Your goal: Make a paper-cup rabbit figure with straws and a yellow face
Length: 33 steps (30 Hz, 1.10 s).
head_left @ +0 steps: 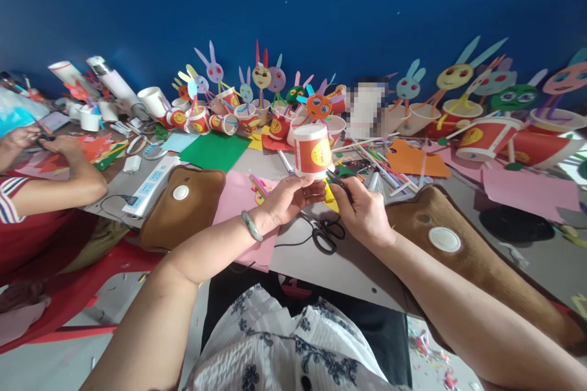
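Left hand [293,195] gripped red-and-white paper cup [312,151] by its lower rim; cup upside down, held above bench [348,269] centre; right hand [362,211] clenched on thin dark tool [338,180], tip just beside cup's rim; couldn't tell tool type; black scissors [328,235] lay on bench just below both hands; pink paper [236,195] near left; brown pad [183,208] further left; cup figures [257,104] lined far edge; co-worker's hand [64,145] far left, well apart.
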Tool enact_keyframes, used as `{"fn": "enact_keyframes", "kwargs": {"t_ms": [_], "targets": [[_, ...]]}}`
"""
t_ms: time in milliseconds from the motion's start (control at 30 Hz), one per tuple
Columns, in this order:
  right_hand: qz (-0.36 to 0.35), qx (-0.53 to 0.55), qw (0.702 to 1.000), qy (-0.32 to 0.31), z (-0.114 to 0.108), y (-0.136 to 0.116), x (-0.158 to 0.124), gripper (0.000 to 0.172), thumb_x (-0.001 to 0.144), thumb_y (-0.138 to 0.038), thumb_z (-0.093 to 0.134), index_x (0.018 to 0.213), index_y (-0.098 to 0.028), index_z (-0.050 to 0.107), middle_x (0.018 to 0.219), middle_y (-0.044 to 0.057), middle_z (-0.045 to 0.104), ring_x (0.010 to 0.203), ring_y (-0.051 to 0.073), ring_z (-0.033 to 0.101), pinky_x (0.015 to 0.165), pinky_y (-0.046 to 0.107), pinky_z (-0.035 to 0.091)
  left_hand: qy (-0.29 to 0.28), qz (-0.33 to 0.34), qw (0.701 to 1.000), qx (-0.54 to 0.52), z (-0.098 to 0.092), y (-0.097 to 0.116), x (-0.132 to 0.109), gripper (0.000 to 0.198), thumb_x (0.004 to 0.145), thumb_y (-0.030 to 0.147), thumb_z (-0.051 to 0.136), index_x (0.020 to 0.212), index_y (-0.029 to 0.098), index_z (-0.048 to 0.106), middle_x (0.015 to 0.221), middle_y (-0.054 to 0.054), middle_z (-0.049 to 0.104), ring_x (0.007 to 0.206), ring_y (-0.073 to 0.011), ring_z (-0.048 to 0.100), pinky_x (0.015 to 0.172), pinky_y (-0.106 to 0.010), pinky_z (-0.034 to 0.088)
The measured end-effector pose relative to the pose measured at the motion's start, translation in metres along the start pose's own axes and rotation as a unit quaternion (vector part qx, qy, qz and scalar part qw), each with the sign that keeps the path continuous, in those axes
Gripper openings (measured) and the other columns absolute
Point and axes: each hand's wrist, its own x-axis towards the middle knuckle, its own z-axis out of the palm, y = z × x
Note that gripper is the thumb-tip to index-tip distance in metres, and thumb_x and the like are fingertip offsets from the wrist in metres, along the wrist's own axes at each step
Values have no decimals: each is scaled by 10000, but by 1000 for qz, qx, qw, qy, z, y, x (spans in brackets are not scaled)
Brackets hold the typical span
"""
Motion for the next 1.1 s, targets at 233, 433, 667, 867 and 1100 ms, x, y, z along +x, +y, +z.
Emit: {"fn": "enact_keyframes", "kwargs": {"t_ms": [233, 433, 667, 867, 1100], "targets": [[-14, -16, 1000, -4, 0, 1, -1, 319, 983, -468, 455, 768, -234, 486, 585, -7, 525, 474, 138, 459, 524, 265, 345, 7, 5, 1000, -9, 0, 2, 0, 358, 640, 374, 907, 820, 125, 723, 789, -61, 751, 732, -165, 706, 775, -317, 539], [-41, -43, 998, -2, 1, 4, -2, 341, 1006, -478, 422, 784, -228, 491, 592, 7, 551, 489, 148, 488, 524, 261, 348, 30, 4, 999, -12, 5, 6, -2, 267, 700, 316, 864, 800, 123, 710, 733, -42, 731, 716, -150, 696, 776, -305, 541], [-77, -82, 994, -10, 1, 11, -3, 370, 1028, -485, 378, 798, -223, 504, 583, 21, 570, 505, 165, 525, 508, 254, 328, 32, 14, 999, -3, 3, 7, -1, 240, 711, 309, 847, 762, 137, 687, 713, -35, 720, 691, -146, 685, 773, -303, 531], [-101, -93, 990, -11, -1, 11, -1, 385, 1033, -480, 374, 780, -220, 504, 567, 12, 549, 494, 153, 514, 500, 249, 317, 23, 25, 999, 8, 1, 9, -1, 263, 692, 336, 852, 700, 154, 663, 686, -24, 703, 667, -137, 665, 749, -297, 527], [-107, -100, 989, -24, -3, 11, 1, 404, 1027, -476, 371, 746, -220, 507, 562, 12, 527, 499, 143, 483, 500, 259, 296, 51, 31, 998, 37, 4, 13, -1, 227, 748, 315, 798, 686, 154, 650, 646, -6, 659, 618, -124, 617, 728, -305, 496]]}}
